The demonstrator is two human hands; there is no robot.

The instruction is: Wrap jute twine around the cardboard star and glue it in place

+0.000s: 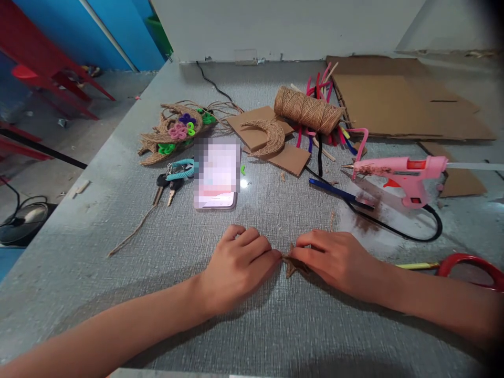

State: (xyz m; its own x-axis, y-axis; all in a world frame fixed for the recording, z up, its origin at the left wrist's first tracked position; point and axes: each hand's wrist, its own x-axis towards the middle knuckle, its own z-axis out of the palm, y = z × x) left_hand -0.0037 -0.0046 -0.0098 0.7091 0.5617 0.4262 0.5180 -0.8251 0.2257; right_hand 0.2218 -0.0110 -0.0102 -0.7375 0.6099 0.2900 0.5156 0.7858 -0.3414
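Low over the middle of the grey table, my two hands meet at a small brown star-shaped piece (290, 269). The fingers of my right hand (338, 257) grip its right side and cover much of it. At its left point, my left hand (242, 262) is closed with thumb and fingertips pressed together, touching the star's edge; any twine in that pinch is too small to make out. A crescent wrapped in twine (274, 137) rests beyond them on cardboard pieces (252, 126). Near it lies a spool of jute twine (307, 109).
A pink glue gun (409, 170) lies at right, its black cord (437, 231) looping toward a blue pen (338, 193). Red-handled scissors (459, 262) are by my right forearm. A phone (216, 178), keys (165, 184) and twine-wrapped pieces with fuzzy flowers (173, 134) sit left; cardboard (394, 100) lies behind.
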